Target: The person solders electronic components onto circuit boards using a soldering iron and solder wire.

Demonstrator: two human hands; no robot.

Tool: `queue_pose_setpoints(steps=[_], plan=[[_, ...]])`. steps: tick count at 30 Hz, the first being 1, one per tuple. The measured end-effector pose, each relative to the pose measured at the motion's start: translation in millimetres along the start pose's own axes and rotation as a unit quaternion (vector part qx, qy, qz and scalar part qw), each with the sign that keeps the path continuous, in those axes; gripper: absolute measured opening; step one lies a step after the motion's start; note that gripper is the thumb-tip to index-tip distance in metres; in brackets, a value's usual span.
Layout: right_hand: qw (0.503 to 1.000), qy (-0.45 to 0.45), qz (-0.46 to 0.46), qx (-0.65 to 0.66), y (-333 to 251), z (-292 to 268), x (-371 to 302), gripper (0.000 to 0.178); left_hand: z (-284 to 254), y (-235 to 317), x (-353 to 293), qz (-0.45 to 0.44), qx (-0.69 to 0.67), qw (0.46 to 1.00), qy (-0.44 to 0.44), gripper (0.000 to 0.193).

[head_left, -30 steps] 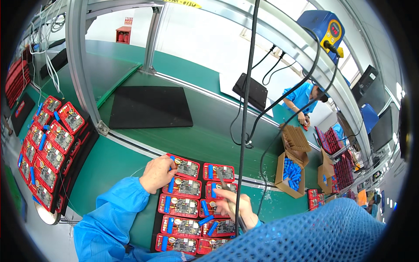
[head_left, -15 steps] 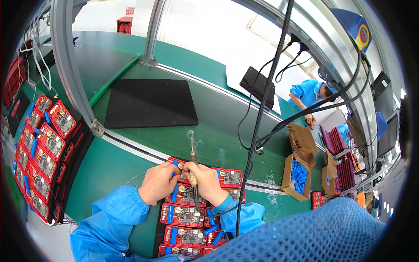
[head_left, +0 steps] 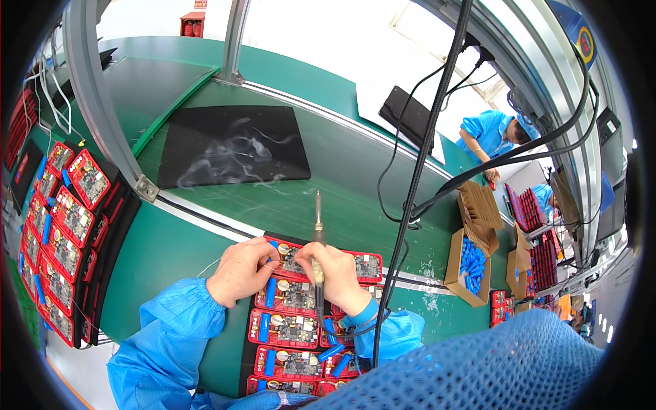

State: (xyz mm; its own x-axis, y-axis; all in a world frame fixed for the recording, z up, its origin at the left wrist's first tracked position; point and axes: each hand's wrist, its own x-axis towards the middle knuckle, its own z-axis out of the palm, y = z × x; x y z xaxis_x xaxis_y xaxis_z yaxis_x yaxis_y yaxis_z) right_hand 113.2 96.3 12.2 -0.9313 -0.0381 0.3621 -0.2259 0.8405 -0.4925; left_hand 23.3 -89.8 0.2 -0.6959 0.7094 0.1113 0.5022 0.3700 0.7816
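Note:
My right hand (head_left: 331,273) grips a soldering iron (head_left: 318,229) by its handle, the bare metal tip pointing up and away from the boards. My left hand (head_left: 240,272) is closed in a pinch beside it, with a thin strand of solder wire (head_left: 210,265) trailing out on its left. Both hands are over the far row of red trays with circuit boards (head_left: 294,296). Each tray shows a grey board, a round gold-coloured part and often a blue cylinder (head_left: 264,326). My fingers partly hide the far-left board and the wire's end.
Stacked red board trays (head_left: 68,253) stand at the left. A black mat (head_left: 236,147) lies beyond the metal rail. Black cables (head_left: 420,178) hang down at the right, near a cardboard box (head_left: 451,263) of blue cylinders. A co-worker (head_left: 488,133) sits at the far right.
The soldering iron and my right hand have shifted slightly right and toward me, the hands now farther apart. Smoke has spread over the black mat. The whole view has shifted slightly.

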Motion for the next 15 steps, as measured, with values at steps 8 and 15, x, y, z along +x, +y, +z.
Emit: queue_pose_setpoints(steps=[8,15], plan=[[0.997,0.072,0.026,0.012,5.6,-12.5,4.7,0.019,7.4,3.8,-5.6,0.069,0.043,0.995,0.055,0.006],[0.998,-0.017,0.01,0.06,-7.1,10.2,2.8,0.016,10.3,1.1,-5.5,0.041,0.012,0.998,0.054,0.007]])
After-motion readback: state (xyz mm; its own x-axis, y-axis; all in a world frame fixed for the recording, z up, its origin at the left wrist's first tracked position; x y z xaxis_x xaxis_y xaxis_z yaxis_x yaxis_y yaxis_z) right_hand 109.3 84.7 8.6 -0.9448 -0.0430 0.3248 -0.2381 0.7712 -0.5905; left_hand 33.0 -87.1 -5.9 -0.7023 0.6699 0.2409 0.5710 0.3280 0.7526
